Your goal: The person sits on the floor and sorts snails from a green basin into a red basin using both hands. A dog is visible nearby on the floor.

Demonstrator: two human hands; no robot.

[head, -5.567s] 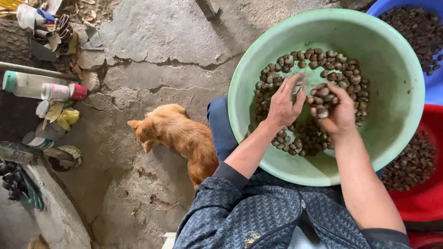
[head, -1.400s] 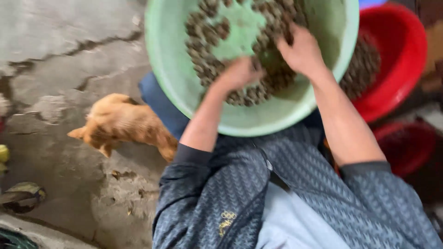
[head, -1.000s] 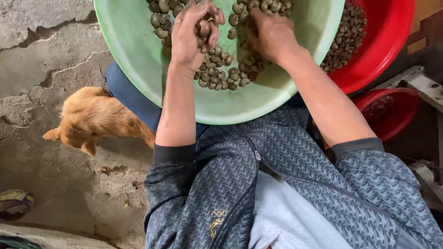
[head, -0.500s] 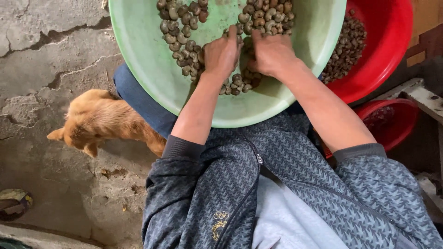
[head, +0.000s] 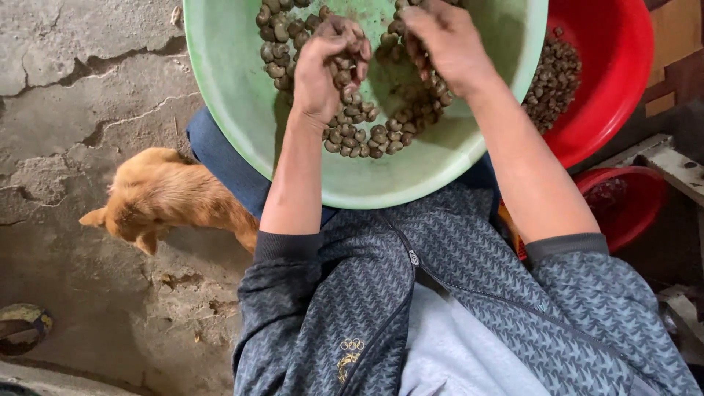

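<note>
Nuts (head: 367, 132), brown, small, piled in green basin (head: 227, 95) resting on person's lap, centre-far in view. L hand (head: 330, 66) curled shut on a clump of nuts, fingers bunched, held just above the pile. R hand (head: 447, 44) palm-down w/ fingers bent, touching nuts at far side; whether it grips any, can't tell. Red basin (head: 623, 66) just right of green one, also w/ nuts. Smaller red bowl (head: 631, 205) nearer, right. Tan dog (head: 169, 202) on cracked concrete floor (head: 66, 110), left, beside person's knee.
</note>
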